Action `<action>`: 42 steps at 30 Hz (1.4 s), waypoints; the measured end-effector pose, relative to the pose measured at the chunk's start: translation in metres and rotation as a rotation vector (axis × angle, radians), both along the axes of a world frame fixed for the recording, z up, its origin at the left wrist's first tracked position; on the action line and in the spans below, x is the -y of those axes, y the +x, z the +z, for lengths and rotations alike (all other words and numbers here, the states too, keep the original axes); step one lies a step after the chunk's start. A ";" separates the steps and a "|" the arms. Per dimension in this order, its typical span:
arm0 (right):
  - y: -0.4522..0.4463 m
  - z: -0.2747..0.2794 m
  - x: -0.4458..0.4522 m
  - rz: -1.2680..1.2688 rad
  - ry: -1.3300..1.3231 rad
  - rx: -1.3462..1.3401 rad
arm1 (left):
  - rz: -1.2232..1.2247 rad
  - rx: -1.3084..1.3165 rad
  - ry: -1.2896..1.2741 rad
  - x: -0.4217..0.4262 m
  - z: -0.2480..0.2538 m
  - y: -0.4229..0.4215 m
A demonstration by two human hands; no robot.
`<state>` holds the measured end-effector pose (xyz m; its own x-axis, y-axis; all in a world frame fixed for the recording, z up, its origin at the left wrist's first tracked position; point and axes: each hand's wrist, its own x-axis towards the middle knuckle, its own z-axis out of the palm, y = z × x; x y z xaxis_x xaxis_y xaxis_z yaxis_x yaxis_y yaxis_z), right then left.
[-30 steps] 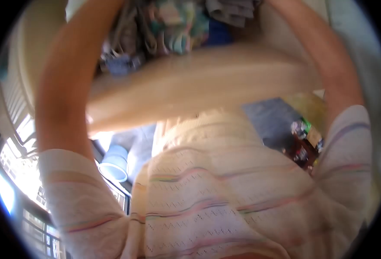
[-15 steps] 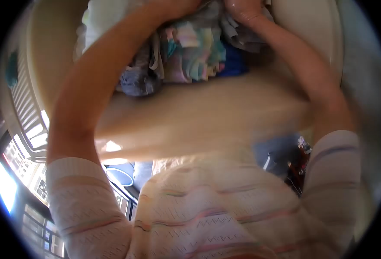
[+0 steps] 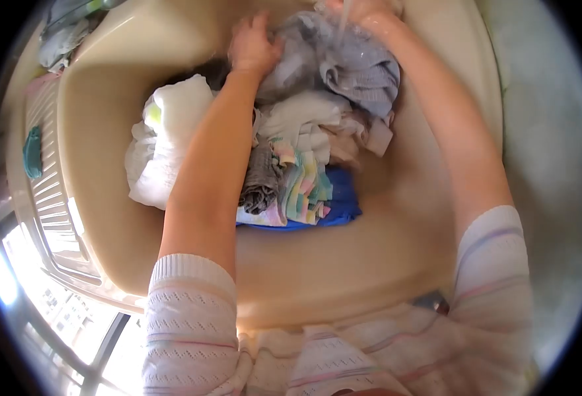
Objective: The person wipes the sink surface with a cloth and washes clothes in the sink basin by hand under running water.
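Note:
My left hand point(image 3: 254, 47) is open with its fingers apart, at the left edge of a wet grey garment point(image 3: 365, 74) in the beige sink point(image 3: 291, 267). At the top edge of the view, my right hand point(image 3: 367, 13) is closed on the grey garment's far end, its fingers partly hidden. A thin stream of water point(image 3: 345, 18) runs down beside it onto the cloth. Below lie white cloth point(image 3: 304, 119), a pastel ruffled piece point(image 3: 304, 191), a dark grey bunched piece point(image 3: 261, 178) and a blue item point(image 3: 343, 198). White cloth point(image 3: 178, 125) sits left of my left forearm.
A ribbed washboard ledge point(image 3: 53, 198) runs along the sink's left side, with a teal object point(image 3: 33, 152) on it. More cloth point(image 3: 66, 39) lies at the upper left corner. The sink's right rim point(image 3: 485, 72) borders a pale surface.
The view has shifted, so more of the sink and laundry shows. My left hand has come apart from the cloth with fingers spread. Grey cloth is now bunched under the running water.

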<state>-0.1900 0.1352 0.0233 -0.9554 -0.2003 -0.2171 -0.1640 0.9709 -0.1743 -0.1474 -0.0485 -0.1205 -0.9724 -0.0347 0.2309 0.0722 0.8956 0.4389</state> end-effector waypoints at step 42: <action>0.010 -0.089 0.006 -0.107 -0.037 0.117 | 0.003 0.114 -0.088 -0.009 -0.001 0.012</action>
<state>-0.1804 0.1292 -0.0661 -0.9403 -0.1089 -0.3225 -0.0367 0.9743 -0.2222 -0.1350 -0.0399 -0.1218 -0.9924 -0.0222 0.1213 0.0237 0.9310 0.3642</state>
